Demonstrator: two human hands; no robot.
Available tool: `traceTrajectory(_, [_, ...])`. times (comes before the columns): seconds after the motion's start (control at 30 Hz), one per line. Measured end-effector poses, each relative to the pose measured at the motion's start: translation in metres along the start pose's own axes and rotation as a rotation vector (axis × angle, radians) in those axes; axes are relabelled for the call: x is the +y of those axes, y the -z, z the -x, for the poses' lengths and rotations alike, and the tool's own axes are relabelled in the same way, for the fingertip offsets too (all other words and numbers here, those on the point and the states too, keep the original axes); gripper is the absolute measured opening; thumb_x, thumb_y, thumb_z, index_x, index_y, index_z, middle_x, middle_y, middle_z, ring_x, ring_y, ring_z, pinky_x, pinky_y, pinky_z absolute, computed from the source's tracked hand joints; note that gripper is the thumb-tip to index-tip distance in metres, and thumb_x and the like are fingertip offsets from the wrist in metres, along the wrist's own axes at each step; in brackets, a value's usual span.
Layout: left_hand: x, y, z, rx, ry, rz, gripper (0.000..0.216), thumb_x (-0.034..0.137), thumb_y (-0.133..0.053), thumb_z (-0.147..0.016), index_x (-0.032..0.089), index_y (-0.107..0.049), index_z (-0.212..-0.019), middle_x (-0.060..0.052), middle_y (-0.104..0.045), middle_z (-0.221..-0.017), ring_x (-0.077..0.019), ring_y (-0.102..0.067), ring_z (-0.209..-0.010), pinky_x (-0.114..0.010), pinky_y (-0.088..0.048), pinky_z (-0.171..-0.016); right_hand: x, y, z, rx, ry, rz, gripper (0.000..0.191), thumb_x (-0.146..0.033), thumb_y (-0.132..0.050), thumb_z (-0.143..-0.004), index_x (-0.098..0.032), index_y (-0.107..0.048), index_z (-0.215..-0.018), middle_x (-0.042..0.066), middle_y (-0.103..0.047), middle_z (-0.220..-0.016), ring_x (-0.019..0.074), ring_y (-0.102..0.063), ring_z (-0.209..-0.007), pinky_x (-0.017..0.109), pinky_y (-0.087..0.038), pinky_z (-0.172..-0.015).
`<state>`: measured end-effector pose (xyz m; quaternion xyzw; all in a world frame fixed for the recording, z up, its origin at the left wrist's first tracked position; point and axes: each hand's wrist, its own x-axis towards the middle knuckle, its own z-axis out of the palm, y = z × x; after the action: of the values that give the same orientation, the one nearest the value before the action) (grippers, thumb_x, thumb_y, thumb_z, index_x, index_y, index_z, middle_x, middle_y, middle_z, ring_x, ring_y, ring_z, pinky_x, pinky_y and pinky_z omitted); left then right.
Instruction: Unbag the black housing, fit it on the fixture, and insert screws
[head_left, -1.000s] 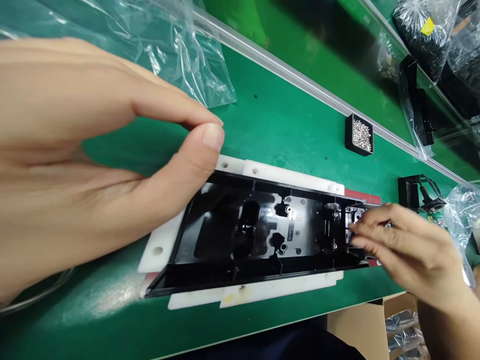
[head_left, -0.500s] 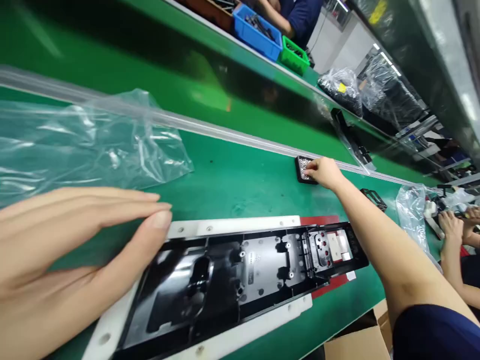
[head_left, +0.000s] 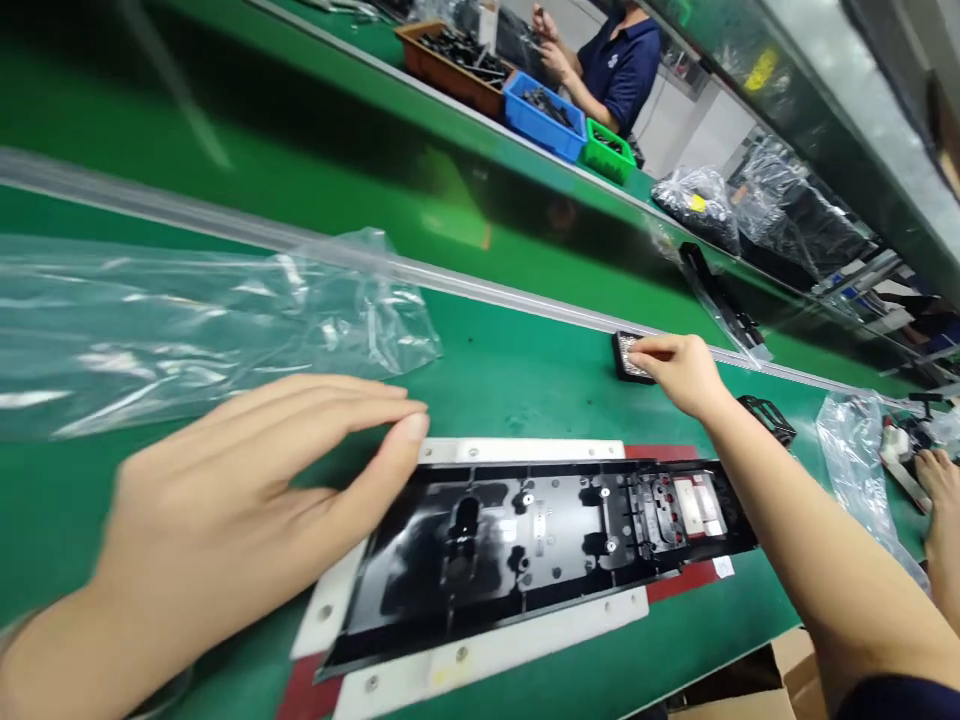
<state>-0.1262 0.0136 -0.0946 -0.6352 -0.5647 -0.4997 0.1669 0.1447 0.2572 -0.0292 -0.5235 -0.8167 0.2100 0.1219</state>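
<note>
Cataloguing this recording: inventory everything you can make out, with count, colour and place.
long plastic housing: 1, black, centre
flat drilled strips: several, white, around the housing
flat base: count unclear, red, beneath
small square tray of silvery bits: 1, black, beyond housing
crumpled plastic bags: at least 2, clear, left and right
workbench: 1, green, foreground
rectangular bins: 3, brown, blue, green, top
bagged parts: several, black, upper right
loose parts: several, black, right
cardboard box: 1, brown, bottom right
co-worker: 1, navy shirt, top
other person's hand: 1, bare, right edge
left hand: 1, bare, foreground
right hand: 1, bare, at tray
</note>
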Motion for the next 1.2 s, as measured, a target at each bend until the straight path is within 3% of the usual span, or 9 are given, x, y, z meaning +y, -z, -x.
traceTrajectory(0.13, [0.003,0.001,-0.009,-0.034,-0.094,-0.065,0.014,0.010,-0.078,-0.104,0.022,-0.072,-0.102,0.005,-0.081,-0.097,-0.0122,-0.080,-0.092,-0.028,-0.065,-0.092,-0.028,-0.005,0.076,-0.177,0.609,-0.392,0.007,-0.008,-0.081,-0.105,-0.011,-0.086,-0.102,0.004,-0.074,-0.103,0.0067,-0.074,-0.094,0.009,-0.058,-0.085])
traceTrajectory(0.27, [0.007,0.002,-0.010,-0.052,-0.091,-0.091,0.014,0.009,-0.074,-0.105,0.023,-0.069,-0.104,0.006,-0.080,-0.094,-0.0133,-0.080,-0.090,-0.029,-0.066,-0.087,-0.052,-0.017,0.129,-0.377,0.797,-0.496,0.010,-0.001,-0.070,-0.112,-0.010,-0.072,-0.108,-0.002,-0.072,-0.106,0.0001,-0.070,-0.097,0.004,-0.054,-0.091])
traceTrajectory(0.43, [0.011,0.003,-0.010,-0.031,-0.057,-0.093,0.010,0.016,-0.069,-0.110,0.024,-0.069,-0.103,0.006,-0.081,-0.093,-0.0150,-0.081,-0.088,-0.032,-0.068,-0.085,-0.053,-0.027,0.137,-0.427,0.816,-0.402,0.012,0.000,-0.067,-0.113,-0.011,-0.072,-0.112,-0.001,-0.070,-0.110,0.0024,-0.068,-0.097,0.011,-0.053,-0.087])
traceTrajectory(0.63, [0.020,0.004,-0.012,-0.082,-0.005,-0.125,0.019,0.018,-0.062,-0.112,0.024,-0.071,-0.097,0.007,-0.078,-0.086,-0.0159,-0.081,-0.086,-0.030,-0.063,-0.077,-0.054,-0.019,0.134,-0.443,0.880,-0.246,0.017,0.005,-0.063,-0.111,-0.009,-0.072,-0.114,0.002,-0.070,-0.113,0.0057,-0.069,-0.100,0.016,-0.056,-0.089])
traceTrajectory(0.8, [0.024,0.006,-0.017,-0.113,0.012,-0.131,0.020,0.021,-0.062,-0.114,0.024,-0.074,-0.098,0.007,-0.078,-0.086,-0.0151,-0.080,-0.086,-0.029,-0.060,-0.078,-0.059,-0.015,0.130,-0.395,1.014,-0.044,0.024,0.001,-0.054,-0.115,-0.005,-0.076,-0.109,0.009,-0.069,-0.108,0.0133,-0.067,-0.090,0.028,-0.052,-0.073])
traceTrajectory(0.87, [0.024,0.008,-0.016,-0.124,0.007,-0.142,0.022,0.020,-0.061,-0.113,0.023,-0.075,-0.096,0.008,-0.078,-0.084,-0.0149,-0.080,-0.086,-0.028,-0.059,-0.078,-0.059,-0.016,0.127,-0.424,1.013,-0.067,0.025,0.001,-0.054,-0.116,-0.006,-0.076,-0.107,0.008,-0.069,-0.109,0.0126,-0.069,-0.092,0.027,-0.053,-0.074])
traceTrajectory(1.0, [0.020,0.015,-0.007,-0.206,0.267,-0.122,0.025,0.043,-0.065,-0.112,0.025,-0.080,-0.102,0.007,-0.080,-0.093,-0.0177,-0.082,-0.102,-0.029,-0.067,-0.092,-0.057,-0.013,0.128,-0.429,0.950,-0.184,0.010,-0.003,-0.067,-0.116,-0.007,-0.075,-0.119,0.004,-0.071,-0.116,0.0092,-0.070,-0.101,0.021,-0.058,-0.086])
traceTrajectory(1.1, [0.012,0.017,0.000,-0.212,0.385,-0.084,0.036,0.061,-0.071,-0.107,0.027,-0.080,-0.111,0.004,-0.080,-0.100,-0.0243,-0.081,-0.118,-0.037,-0.071,-0.107,-0.043,0.003,0.141,-0.226,0.849,-0.157,0.016,-0.007,-0.075,-0.115,-0.012,-0.073,-0.130,0.000,-0.072,-0.120,0.0039,-0.071,-0.106,0.011,-0.058,-0.098])
traceTrajectory(1.2, [0.005,0.013,0.004,-0.164,0.352,-0.017,0.037,0.064,-0.071,-0.106,0.029,-0.081,-0.102,0.005,-0.080,-0.099,-0.0239,-0.081,-0.113,-0.042,-0.068,-0.116,0.001,0.019,0.163,0.139,0.611,-0.092,0.007,-0.012,-0.080,-0.113,-0.019,-0.082,-0.116,-0.001,-0.073,-0.113,0.0012,-0.072,-0.101,0.002,-0.057,-0.098])
